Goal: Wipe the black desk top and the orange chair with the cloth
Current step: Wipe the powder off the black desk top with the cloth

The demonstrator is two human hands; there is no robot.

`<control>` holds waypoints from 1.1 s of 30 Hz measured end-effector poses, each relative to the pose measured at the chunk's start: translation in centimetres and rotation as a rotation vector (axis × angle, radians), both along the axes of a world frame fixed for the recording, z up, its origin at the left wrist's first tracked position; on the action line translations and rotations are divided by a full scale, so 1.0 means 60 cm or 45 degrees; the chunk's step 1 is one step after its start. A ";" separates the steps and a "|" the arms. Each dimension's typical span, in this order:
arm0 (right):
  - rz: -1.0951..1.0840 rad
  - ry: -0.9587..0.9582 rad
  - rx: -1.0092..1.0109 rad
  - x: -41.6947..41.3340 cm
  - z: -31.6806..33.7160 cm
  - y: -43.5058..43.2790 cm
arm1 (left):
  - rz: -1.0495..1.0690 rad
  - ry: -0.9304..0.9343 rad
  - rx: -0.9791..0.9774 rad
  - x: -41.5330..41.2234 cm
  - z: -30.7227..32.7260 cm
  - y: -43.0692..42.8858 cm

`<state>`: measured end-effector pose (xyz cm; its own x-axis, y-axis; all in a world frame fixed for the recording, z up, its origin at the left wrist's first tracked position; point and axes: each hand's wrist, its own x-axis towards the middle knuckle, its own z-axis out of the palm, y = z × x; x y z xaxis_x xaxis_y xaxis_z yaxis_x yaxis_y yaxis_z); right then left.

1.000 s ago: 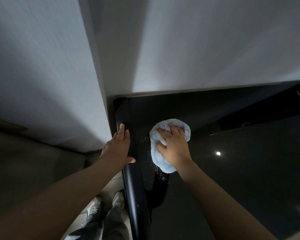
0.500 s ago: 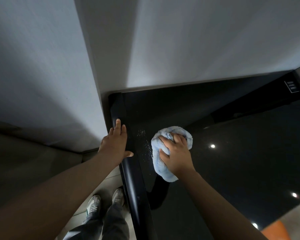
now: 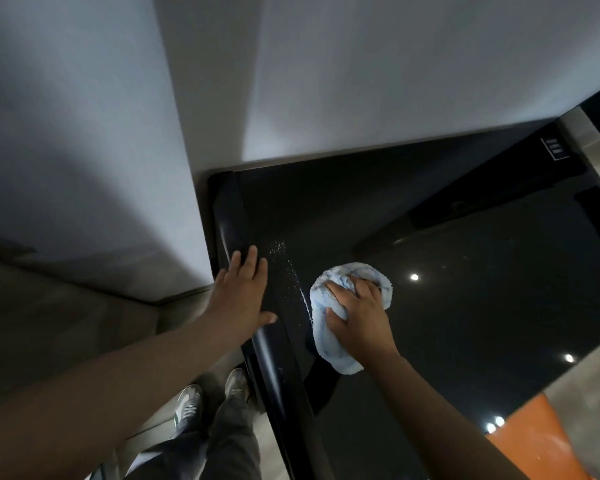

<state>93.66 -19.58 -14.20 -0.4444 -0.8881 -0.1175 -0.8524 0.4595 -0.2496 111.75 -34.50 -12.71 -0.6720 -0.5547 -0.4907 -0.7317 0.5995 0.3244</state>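
Right hand (image 3: 359,315): closed around a bunched pale blue cloth (image 3: 329,336), fingers dug into its upper folds, palm pressing it flat onto the desk top (image 3: 465,306). The cloth sits near the left edge of the desk, a short way in from the raised black rim (image 3: 234,220), with part of it trailing out below the wrist toward the person.

Left hand (image 3: 245,299): open and empty, fingers together and extended, laid flat over the rim at the desk's left edge, thumb pointing toward the cloth. Judged to be a bracing hold, not a grip.

Surface condition: a streak of white specks (image 3: 288,268) lies on the glossy black top between the two hands, just beside the cloth's left side and running up toward the far corner. The rest of the top shows only reflected ceiling lights; whether it is clean cannot be told from the sheen.

Surroundings: a pale wall meets the desk at the back and left. The orange chair (image 3: 534,445) shows at the lower right, well apart from the cloth and untouched. Shoes and dark trousers are visible below the desk edge.

Step in hand: wiping the desk top, left-hand zone. The chair is not yet started.

Next move, as judged: sweep the cloth left across the speck streak with firm downward pressure, gathering debris instead of scattering it over the rim
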 end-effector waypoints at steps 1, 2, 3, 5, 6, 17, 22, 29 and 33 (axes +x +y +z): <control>-0.002 0.013 -0.008 0.003 0.000 0.004 | -0.017 0.009 0.033 0.004 0.000 0.020; 0.002 0.028 -0.009 0.005 -0.001 0.008 | -0.031 0.009 0.060 0.008 0.001 0.039; 0.007 0.042 -0.001 0.007 -0.003 0.011 | -0.049 -0.001 0.074 0.010 0.002 0.056; 0.027 0.083 0.014 0.010 -0.005 0.015 | -0.083 -0.028 0.086 0.009 0.004 0.081; 0.036 0.101 0.006 0.012 -0.004 0.018 | -0.086 -0.041 0.094 0.007 0.005 0.089; -0.040 -0.033 -0.074 0.025 0.013 0.061 | -0.105 -0.180 0.025 -0.001 -0.007 0.100; -0.062 0.001 -0.038 0.030 0.010 0.086 | -0.078 -0.197 0.032 -0.007 -0.009 0.102; -0.080 0.020 0.020 0.033 0.003 0.134 | -0.098 -0.200 -0.017 -0.003 -0.002 0.107; -0.084 0.014 0.017 0.038 0.006 0.163 | -0.089 -0.180 -0.015 -0.002 0.005 0.111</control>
